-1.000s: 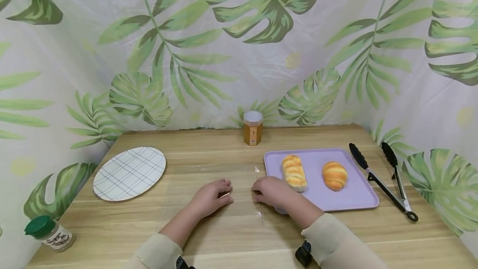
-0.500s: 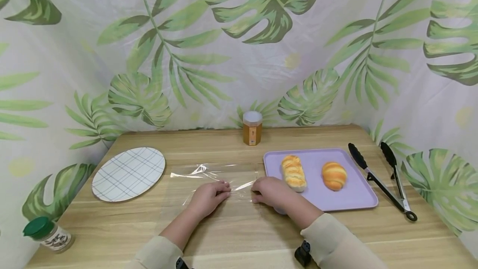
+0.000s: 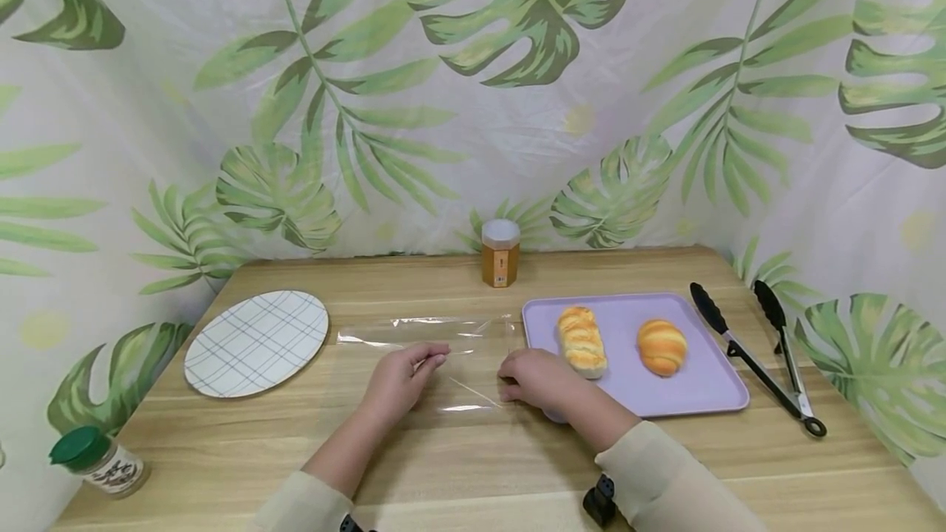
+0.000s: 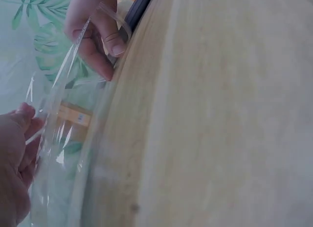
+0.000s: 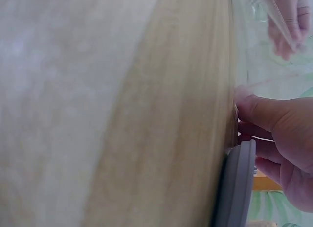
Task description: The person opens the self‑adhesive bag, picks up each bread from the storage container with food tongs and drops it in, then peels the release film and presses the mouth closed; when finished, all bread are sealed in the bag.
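Note:
A clear plastic bag (image 3: 414, 335) lies between my hands at the middle of the wooden table (image 3: 473, 483), its glossy film catching the light. With thumb and fingertips, my left hand (image 3: 395, 380) pinches the upper film and lifts it. The left wrist view shows the raised film stretching from the left hand (image 4: 12, 163) toward the right hand (image 4: 93, 26). Low at the bag's right edge, my right hand (image 3: 539, 380) holds the film close to the tabletop, beside a purple tray (image 3: 628, 392). The right wrist view has its thumb and fingers (image 5: 264, 112) at that edge.
The tray bears a long bread loaf (image 3: 581, 341) and a round bun (image 3: 662, 348). Black-tipped tongs (image 3: 764, 376) lie to its right. An amber jar (image 3: 501, 254) stands at the back, a checked plate (image 3: 254, 343) at left, and a green-lidded shaker (image 3: 99, 462) at front left.
My left hand has moved slightly left and up, drawing the bag's upper film with it. Bright creases have appeared and shifted across the film. My right hand has stayed in place.

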A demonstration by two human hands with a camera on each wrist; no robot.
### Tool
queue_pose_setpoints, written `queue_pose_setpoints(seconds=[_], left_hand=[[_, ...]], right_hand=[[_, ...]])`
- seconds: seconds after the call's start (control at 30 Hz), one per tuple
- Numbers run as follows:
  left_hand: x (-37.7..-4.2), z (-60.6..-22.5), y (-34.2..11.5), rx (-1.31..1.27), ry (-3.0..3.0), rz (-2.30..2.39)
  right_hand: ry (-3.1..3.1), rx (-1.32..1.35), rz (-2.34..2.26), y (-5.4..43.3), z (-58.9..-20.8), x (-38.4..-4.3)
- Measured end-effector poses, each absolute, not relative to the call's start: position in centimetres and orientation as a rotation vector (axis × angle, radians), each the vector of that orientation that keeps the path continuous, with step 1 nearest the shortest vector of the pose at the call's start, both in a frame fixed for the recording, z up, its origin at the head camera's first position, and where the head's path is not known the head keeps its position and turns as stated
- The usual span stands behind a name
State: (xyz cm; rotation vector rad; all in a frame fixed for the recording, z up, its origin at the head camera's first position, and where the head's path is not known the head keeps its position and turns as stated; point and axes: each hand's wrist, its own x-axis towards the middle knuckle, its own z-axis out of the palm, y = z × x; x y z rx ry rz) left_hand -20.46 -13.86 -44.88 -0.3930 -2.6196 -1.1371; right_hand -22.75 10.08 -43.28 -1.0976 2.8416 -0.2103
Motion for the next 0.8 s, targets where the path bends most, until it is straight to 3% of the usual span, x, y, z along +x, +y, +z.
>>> queue_pose_setpoints(seconds=[0.4,0.8], left_hand=[[-19.3,-41.7,-14.3,-0.437,-2.449,-1.235],[-19.4,-43.3,-14.7,-0.379,-2.487,-1.285]], right_hand=[[2.825,-1.075,-0.262,10.2,-43.4,-22.9],[2.846,-1.034,-0.444,11.3,-42.6,-22.5]])
